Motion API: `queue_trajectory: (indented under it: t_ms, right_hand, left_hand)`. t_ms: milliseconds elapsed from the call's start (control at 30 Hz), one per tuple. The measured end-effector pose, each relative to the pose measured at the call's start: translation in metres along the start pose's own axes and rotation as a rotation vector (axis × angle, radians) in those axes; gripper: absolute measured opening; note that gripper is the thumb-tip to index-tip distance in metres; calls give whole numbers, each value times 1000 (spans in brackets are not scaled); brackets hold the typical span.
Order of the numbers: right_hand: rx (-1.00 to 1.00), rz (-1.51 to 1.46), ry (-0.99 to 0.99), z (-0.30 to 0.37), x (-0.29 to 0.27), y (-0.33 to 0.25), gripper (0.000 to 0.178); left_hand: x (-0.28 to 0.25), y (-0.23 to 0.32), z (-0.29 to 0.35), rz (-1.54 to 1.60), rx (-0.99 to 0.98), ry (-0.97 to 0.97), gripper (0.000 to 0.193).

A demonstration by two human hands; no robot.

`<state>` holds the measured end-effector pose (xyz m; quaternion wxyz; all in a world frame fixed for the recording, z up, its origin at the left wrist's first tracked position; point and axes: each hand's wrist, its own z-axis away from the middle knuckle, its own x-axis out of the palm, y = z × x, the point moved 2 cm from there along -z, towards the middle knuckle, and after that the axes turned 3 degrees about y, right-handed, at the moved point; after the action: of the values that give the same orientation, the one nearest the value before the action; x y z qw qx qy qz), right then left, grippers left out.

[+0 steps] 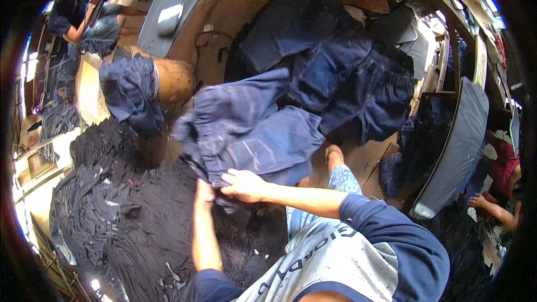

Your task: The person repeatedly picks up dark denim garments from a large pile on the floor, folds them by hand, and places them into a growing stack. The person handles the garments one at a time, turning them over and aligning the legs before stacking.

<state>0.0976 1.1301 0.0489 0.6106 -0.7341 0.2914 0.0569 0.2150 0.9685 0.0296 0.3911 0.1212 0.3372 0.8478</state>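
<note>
Now both hands, left hand (204, 193) and right hand (243, 184), grip blue jeans (251, 134) (waist edge).

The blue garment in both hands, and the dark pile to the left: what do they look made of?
Blue garment: likely denim, matte mid-blue, with visible seams, a stitched pocket and faded creases. The right hand and left hand grip its lower edge. Dark pile: soft cloth, black or very dark, matte, lying in limp folds; the weave is too blurred to tell.
</note>
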Motion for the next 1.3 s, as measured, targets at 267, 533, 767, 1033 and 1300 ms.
queue_trajectory:
  t_ms: [267, 533, 767, 1033, 1300]
  right_hand:
    - [-71, -233, 448, -10, 131, -46, 24]
    - [528, -194, -1020, 197, 268, 29, 29]
    - [927, 123, -114, 281, 11, 196, 34]
    - [1375, 870, 1032, 196, -334, 368, 95]
    - [911, 771, 767, 105, -361, 372, 8]
  left_hand:
    - [-114, 62, 88, -1311, 415, 129, 38]
    - [-78, -201, 32, -1928, 29, -60, 98]
    - [66, -323, 58, -1024, -306, -553, 71]
    - [184, -238, -36, -883, -164, -337, 58]
    - [331, -41, -191, -225, -56, -391, 59]
